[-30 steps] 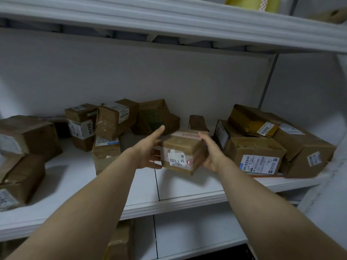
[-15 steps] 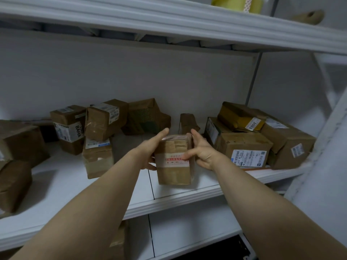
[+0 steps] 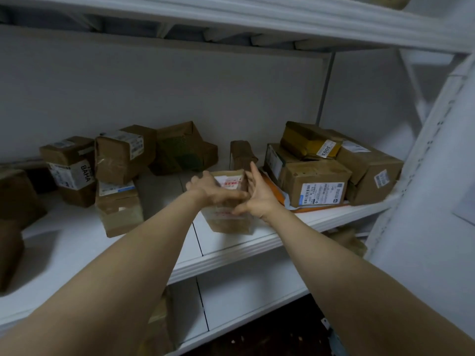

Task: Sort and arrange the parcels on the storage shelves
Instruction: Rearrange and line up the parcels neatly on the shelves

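Grip: left hand lies over the upper front of the parcel, fingers bent at its top left edge and thumb stretched across the face, blurred; right hand presses flat on the parcel's right side, fingers straight and spread, thumb on the front.
Parcel place: upright on the middle shelf, near the front edge, between two groups of boxes and touching neither.
Parcel look: brown, taller than wide, with a white label printed in red on top and a red-printed strip on the front, partly under the hands.
Shelf, right group: barcode-labelled box in front, large box just beside it, yellow-taped parcel tagged 3003 resting on top, orange flat mailer underneath.
Shelf, behind: small upright parcel near the wall.
Shelf, left group: tilted box leaning on a blue-labelled box, box marked BAHA beside them, dark crumpled parcel at the back.
Lower shelf: one brown parcel, mostly hidden by the left arm.
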`<state>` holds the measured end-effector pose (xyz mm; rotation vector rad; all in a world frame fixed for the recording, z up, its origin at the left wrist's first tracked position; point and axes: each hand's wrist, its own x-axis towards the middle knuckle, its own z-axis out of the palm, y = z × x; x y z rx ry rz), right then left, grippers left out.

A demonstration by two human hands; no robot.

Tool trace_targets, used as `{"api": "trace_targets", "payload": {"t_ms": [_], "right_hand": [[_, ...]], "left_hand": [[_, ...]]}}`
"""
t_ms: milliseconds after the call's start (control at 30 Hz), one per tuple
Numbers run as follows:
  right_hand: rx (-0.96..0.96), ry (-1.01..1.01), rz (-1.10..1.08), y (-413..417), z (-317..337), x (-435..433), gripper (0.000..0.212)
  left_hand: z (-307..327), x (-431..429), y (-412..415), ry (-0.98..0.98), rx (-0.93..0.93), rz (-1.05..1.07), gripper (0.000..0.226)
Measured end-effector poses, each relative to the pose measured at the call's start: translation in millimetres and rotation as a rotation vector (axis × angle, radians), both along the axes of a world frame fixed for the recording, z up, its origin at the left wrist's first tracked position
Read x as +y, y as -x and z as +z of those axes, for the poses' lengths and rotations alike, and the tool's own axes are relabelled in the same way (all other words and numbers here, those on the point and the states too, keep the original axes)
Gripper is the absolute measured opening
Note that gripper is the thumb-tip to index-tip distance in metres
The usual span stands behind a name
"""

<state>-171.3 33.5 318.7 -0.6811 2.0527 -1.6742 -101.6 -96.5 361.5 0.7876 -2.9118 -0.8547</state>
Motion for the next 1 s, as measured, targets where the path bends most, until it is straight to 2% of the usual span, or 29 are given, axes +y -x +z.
{"api": "trace_targets", "payload": {"t_ms": [67,133,233,300,367,467,533,667,800,900,1000], "right_hand": [[0.026,-0.002,-0.001,-6,0,5,0.128],[0.076,-0.066,0.014,-6,0,14,0.128],[0.125,-0.191,0.047,-3,0,36,0.132],[0.086,-0.169,0.069,-4,0,54,0.124],[0.040,-0.138,0.119,-7,-2,75,0.120],[0.063,-0.191,0.170,-10,-11,109,0.125],[0.043,-0.205,0.153,-11,-15,131,0.120],[0.003,-0.255,0.166,-12,-24,184,0.092],[-0.087,-0.321,0.119,-12,-39,228,0.069],[-0.150,-0.338,0.020,-9,-55,259,0.045],[-0.290,-0.312,-0.078,-6,-71,285,0.034]], "left_hand": [[-1,2,-3,-0.060,0.009,0.018,0.114],[1,6,-12,-0.233,0.091,0.065,0.107],[7,18,-26,-0.540,0.271,0.139,0.064],[9,28,-32,-0.588,0.289,0.183,0.053],[9,46,-40,-0.611,0.295,0.242,0.053],[2,83,-48,-0.659,0.300,0.327,0.048],[-2,106,-52,-0.674,0.290,0.354,0.046],[-17,150,-55,-0.698,0.224,0.411,0.044],[-39,191,-48,-0.680,0.107,0.465,0.063],[-61,219,-39,-0.695,0.035,0.440,0.063],[-86,239,-22,-0.706,-0.046,0.378,0.058]]}}
